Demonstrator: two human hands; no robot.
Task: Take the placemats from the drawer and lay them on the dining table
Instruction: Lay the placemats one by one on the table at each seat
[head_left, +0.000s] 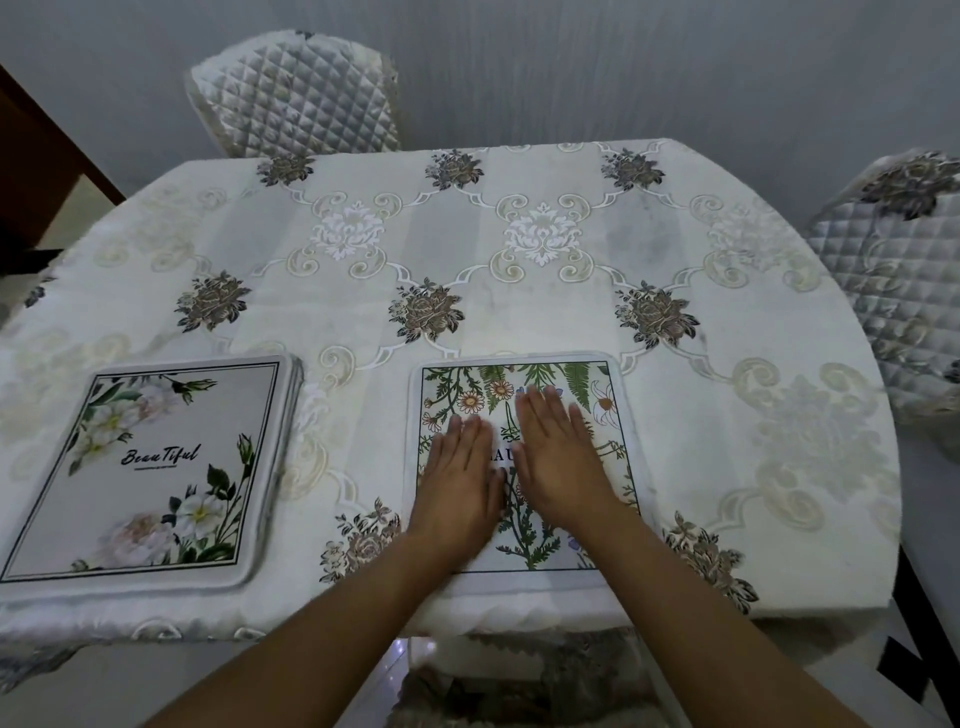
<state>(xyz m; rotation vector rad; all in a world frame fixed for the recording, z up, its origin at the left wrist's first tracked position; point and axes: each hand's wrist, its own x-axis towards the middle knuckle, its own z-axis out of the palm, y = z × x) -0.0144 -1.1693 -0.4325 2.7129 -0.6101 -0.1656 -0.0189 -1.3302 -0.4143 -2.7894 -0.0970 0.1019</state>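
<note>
Head view shows both hands, left hand (460, 478) and right hand (558, 457), lying flat with fingers straight, side by side on the botanical placemat (524, 467) at lower centre of the worktop (519, 312); a stack of placemats (150, 473) lies lower left.

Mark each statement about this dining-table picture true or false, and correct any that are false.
1. The left hand and the right hand both lie flat on the fern-print placemat. True.
2. The white-flower placemat lies to the right of the hands. False: it lies to their left.
3. The left hand pinches a corner of the fern-print placemat. False: its fingers are straight and rest near the middle.
4. A quilted chair stands beyond the table. True.
</note>
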